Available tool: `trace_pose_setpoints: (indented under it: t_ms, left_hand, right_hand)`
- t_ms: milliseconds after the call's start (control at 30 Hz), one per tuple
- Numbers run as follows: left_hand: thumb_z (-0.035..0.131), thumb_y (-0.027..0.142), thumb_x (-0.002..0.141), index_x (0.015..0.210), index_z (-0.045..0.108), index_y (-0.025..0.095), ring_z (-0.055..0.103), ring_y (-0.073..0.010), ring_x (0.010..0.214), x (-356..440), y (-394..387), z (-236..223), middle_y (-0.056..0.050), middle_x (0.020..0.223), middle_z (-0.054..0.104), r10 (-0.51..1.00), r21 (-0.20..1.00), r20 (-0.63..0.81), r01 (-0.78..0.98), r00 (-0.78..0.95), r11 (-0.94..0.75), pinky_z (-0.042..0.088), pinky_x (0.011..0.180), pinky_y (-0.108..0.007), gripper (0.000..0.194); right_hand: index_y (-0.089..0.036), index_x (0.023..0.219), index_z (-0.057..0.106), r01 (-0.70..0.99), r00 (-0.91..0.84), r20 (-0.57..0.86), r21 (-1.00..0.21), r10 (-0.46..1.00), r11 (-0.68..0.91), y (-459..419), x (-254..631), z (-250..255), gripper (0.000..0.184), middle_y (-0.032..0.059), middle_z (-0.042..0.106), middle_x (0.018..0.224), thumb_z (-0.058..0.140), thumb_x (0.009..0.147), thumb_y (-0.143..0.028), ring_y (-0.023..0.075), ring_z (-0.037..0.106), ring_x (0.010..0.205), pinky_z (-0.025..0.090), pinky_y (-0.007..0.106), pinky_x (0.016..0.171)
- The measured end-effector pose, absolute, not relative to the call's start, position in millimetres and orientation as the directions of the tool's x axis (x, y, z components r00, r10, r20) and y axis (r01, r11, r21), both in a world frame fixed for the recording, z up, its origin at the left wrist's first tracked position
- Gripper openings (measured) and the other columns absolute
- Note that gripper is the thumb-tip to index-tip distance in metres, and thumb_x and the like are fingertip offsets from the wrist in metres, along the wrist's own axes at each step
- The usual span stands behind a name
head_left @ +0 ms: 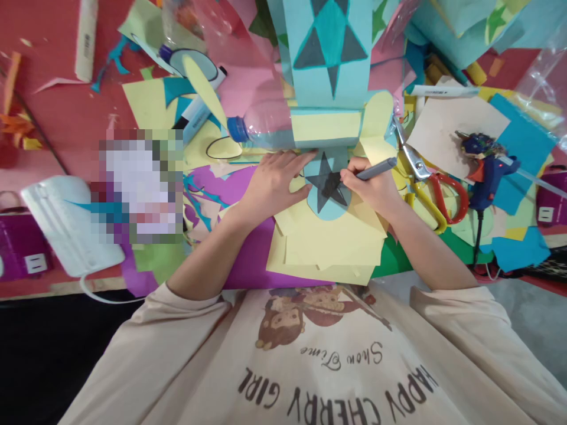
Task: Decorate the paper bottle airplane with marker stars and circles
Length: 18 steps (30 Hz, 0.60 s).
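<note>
A rounded light blue paper piece point(316, 203) lies on a stack of pale yellow paper point(332, 248). On it is a star point(325, 183) filled mostly in dark grey, with scribbled strokes at its middle. My right hand point(370, 186) grips a dark grey marker point(378, 169), its tip end hidden by the fingers over the star's right side. My left hand point(277, 183) lies flat with fingers spread, thumb and fingertips at the blue piece's left edge. Just beyond both hands, a clear plastic bottle point(266, 125) with a blue cap and yellow paper on it lies on its side.
Red-handled scissors point(447, 198) and a blue glue gun point(482, 171) lie at right. A white device with a cable point(75, 230) sits at left. Light blue paper with a drawn star point(330, 41) stands behind the bottle. Paper scraps and a blue marker point(195, 115) surround the work.
</note>
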<state>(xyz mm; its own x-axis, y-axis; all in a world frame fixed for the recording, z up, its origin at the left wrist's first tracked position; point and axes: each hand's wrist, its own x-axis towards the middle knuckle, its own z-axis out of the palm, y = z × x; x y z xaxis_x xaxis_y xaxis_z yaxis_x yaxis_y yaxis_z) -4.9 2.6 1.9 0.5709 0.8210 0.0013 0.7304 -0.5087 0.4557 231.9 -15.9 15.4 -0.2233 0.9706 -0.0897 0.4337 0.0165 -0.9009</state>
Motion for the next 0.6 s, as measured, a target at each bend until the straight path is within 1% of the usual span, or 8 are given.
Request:
trace_pose_setpoints:
  t_ms: [167, 367, 467, 600]
  left_hand:
    - [0.053, 0.033, 0.093, 0.146, 0.060, 0.018, 0.067, -0.0259, 0.099, -4.0, 2.3, 4.2, -0.008, 0.102, 0.072, 0.823, 0.455, -0.010, 0.736, 0.568, -0.502, 0.050, 0.094, -0.040, 0.055]
    - [0.053, 0.032, 0.093, 0.146, 0.060, 0.018, 0.068, -0.0260, 0.101, -4.0, 1.9, 3.2, -0.008, 0.102, 0.072, 0.822, 0.461, 0.001, 0.730, 0.569, -0.505, 0.049, 0.095, -0.040, 0.056]
    - [0.054, 0.032, 0.093, 0.146, 0.060, 0.018, 0.068, -0.0263, 0.102, -4.4, 2.0, 1.9, -0.008, 0.103, 0.072, 0.823, 0.455, 0.008, 0.731, 0.567, -0.508, 0.049, 0.095, -0.040, 0.055]
    - [0.055, 0.032, 0.093, 0.147, 0.059, 0.018, 0.068, -0.0270, 0.102, -3.7, 2.4, 1.3, -0.008, 0.102, 0.072, 0.823, 0.455, -0.005, 0.734, 0.568, -0.503, 0.049, 0.095, -0.041, 0.056]
  right_hand:
    - [-0.024, 0.059, 0.026, 0.463, -0.238, -0.129, -0.886, 0.963, -0.005, -16.5, 230.9, 18.5, 0.038, -0.0066, 0.024, 0.056, 0.057, 0.081, -0.020, 0.0098, 0.027, 0.058, 0.023, 0.032, 0.059]
    - [-0.024, 0.055, 0.028, 0.457, -0.297, -0.141, -0.889, 0.944, 0.011, -16.3, 232.0, 21.8, 0.035, -0.0068, 0.028, 0.053, 0.055, 0.074, -0.015, 0.0097, 0.027, 0.056, 0.024, 0.032, 0.058]
    - [-0.024, 0.055, 0.027, 0.430, -0.267, -0.138, -0.903, 0.954, -0.010, -15.1, 232.6, 19.6, 0.034, -0.0068, 0.026, 0.053, 0.054, 0.075, -0.019, 0.0097, 0.028, 0.055, 0.023, 0.032, 0.057]
    - [-0.025, 0.058, 0.032, 0.391, -0.194, -0.082, -0.920, 0.978, 0.000, -13.2, 232.5, 13.9, 0.034, -0.0060, 0.031, 0.056, 0.055, 0.081, -0.031, 0.0105, 0.033, 0.057, 0.026, 0.031, 0.058]
